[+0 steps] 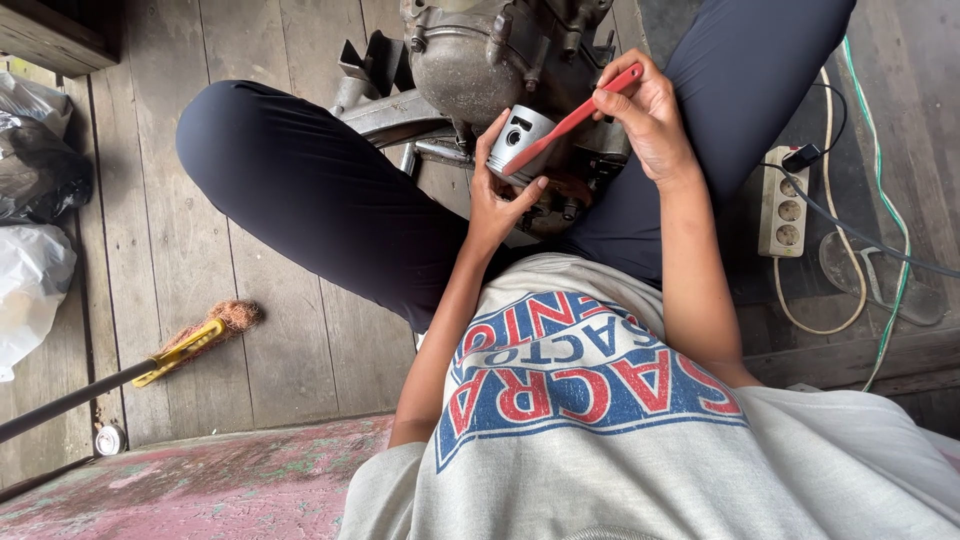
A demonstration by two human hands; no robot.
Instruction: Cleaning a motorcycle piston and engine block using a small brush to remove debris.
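My left hand [497, 195] grips a silver metal piston [517, 139] with a round side hole, held up in front of a grey engine block [470, 55]. My right hand [648, 115] holds a thin red-handled tool [580, 115], a brush or scraper. Its lower end lies against the piston's side. Both hands are above my lap, between my knees in dark trousers. The engine sits on the wooden floor between my legs.
A white power strip [782, 212] with cables lies on the right. A brush with a yellow ferrule and dark handle [190, 345] rests on the planks at left. Plastic bags [30, 290] are at the far left. A worn pink surface [200, 480] is at the bottom.
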